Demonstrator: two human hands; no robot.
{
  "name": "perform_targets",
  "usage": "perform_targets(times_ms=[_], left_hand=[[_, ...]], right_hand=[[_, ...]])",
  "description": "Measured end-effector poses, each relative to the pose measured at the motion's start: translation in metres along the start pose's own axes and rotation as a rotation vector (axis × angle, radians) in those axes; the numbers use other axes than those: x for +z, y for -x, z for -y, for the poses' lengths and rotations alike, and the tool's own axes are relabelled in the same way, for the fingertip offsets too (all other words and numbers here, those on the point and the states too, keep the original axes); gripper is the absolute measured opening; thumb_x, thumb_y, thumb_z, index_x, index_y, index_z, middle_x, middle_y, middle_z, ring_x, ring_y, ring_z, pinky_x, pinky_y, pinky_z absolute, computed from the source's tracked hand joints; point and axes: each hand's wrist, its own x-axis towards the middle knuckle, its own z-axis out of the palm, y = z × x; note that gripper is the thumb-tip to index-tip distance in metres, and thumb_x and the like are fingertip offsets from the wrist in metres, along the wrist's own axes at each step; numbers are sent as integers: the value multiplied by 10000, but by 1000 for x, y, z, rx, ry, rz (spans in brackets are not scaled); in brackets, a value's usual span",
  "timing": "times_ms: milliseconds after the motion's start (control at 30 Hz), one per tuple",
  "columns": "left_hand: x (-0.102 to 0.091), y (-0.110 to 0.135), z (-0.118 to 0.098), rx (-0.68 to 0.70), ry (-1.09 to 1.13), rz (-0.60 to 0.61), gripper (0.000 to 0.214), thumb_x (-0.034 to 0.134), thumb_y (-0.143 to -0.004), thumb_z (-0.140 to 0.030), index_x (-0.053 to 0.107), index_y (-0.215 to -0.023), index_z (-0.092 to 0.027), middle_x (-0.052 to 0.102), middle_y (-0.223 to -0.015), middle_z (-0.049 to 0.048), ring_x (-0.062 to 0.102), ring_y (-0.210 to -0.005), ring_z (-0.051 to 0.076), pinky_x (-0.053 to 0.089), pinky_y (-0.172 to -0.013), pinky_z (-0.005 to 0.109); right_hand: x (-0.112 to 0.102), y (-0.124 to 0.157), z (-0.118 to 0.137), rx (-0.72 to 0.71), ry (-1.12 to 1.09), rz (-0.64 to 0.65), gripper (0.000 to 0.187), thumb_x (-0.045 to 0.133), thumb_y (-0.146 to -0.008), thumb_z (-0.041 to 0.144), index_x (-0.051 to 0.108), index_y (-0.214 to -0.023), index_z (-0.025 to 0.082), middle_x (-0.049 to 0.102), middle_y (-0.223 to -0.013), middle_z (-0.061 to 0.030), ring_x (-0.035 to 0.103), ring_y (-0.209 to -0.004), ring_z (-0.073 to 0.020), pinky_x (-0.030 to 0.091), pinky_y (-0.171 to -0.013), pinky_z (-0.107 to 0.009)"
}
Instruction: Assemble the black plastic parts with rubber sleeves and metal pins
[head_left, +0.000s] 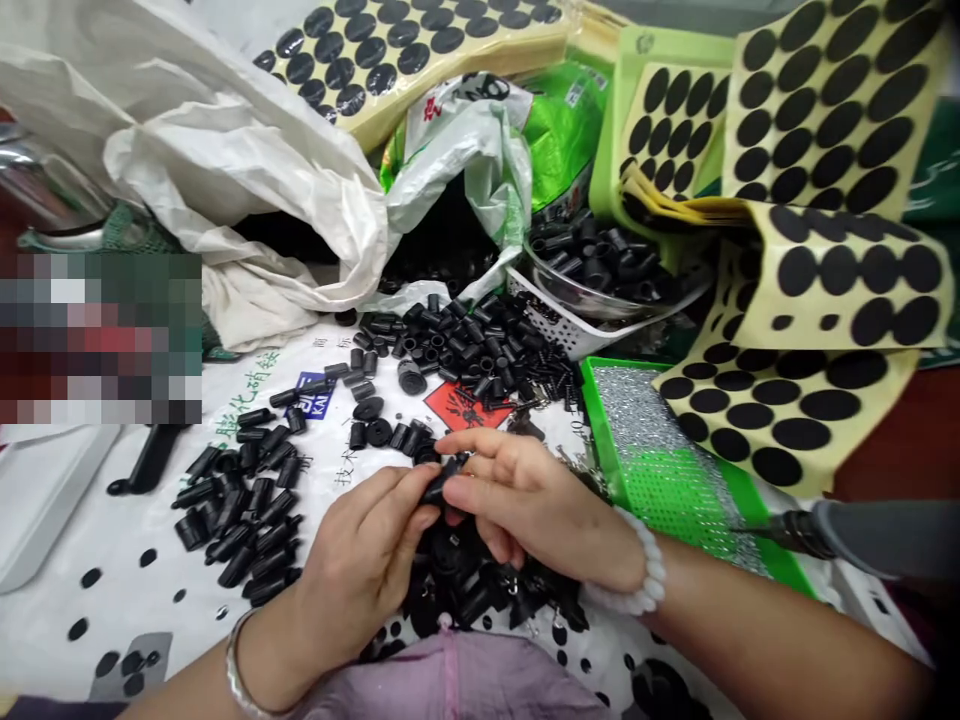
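Note:
My left hand (367, 560) and my right hand (525, 495) meet at the middle of the table, both pinched on one small black tube part (442, 482). Under the hands lies a heap of black parts (465, 590). A row of finished-looking black tubes (247, 510) lies to the left of my left hand. A bigger pile of short black tubes (465, 345) is spread just beyond the hands on the white printed sack (112, 600).
A green tray of tiny silver pieces (660, 450) sits right of my hands. Yellow sheets with black round pads (817, 290) lie at the right and back. A white basket of black tubes (600, 270), crumpled white bags (225, 180) and a grey tool (862, 535) surround the spot.

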Motion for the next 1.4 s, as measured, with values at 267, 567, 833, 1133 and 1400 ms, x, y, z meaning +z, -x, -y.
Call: perform_targets(times_ms=[267,567,833,1133,1400], left_hand=[[-3,-1,20,-89,-34,66,245,418,-888,-156,510,-1115,-158,591,-911,60,570,-802,137,472,-718,232],[-5,1,40,-217,-127,185,235,471,-864,-267,587,-1040,-163,617,-982,97,570,-910,214,469,-811,372],[-35,-14,54,-369,-270,257,220,499,-852,-276,615,-996,-157,619,-1003,95,573,-924,218,455,-841,375],[9,-83,80,-305,-320,437,239,603,-749,-161,612,-987,-144,583,-929,102,555,-923,254,433,-839,382],[4,-79,79,-371,-29,419,304,526,-820,-249,545,-1101,-133,569,-921,85,582,-784,175,488,-722,325]], right_hand=[[-46,5,7,-198,1153,-348,359,285,-912,424,539,-1041,205,639,-780,-10,569,-657,-101,404,-579,-225],[-100,3,-36,-155,1585,-330,222,464,-796,155,555,-594,170,626,-667,-52,540,-672,-160,296,-651,-302],[-116,-6,-52,-327,1613,-383,259,389,-838,209,522,-618,176,573,-590,-40,523,-543,-172,335,-590,-318],[-120,2,-44,-593,1418,-471,296,344,-893,293,594,-925,138,595,-794,-88,565,-717,-186,459,-664,-334],[-100,13,-30,-529,844,-509,155,519,-825,337,612,-843,214,646,-786,-18,612,-699,-145,504,-621,-269]])
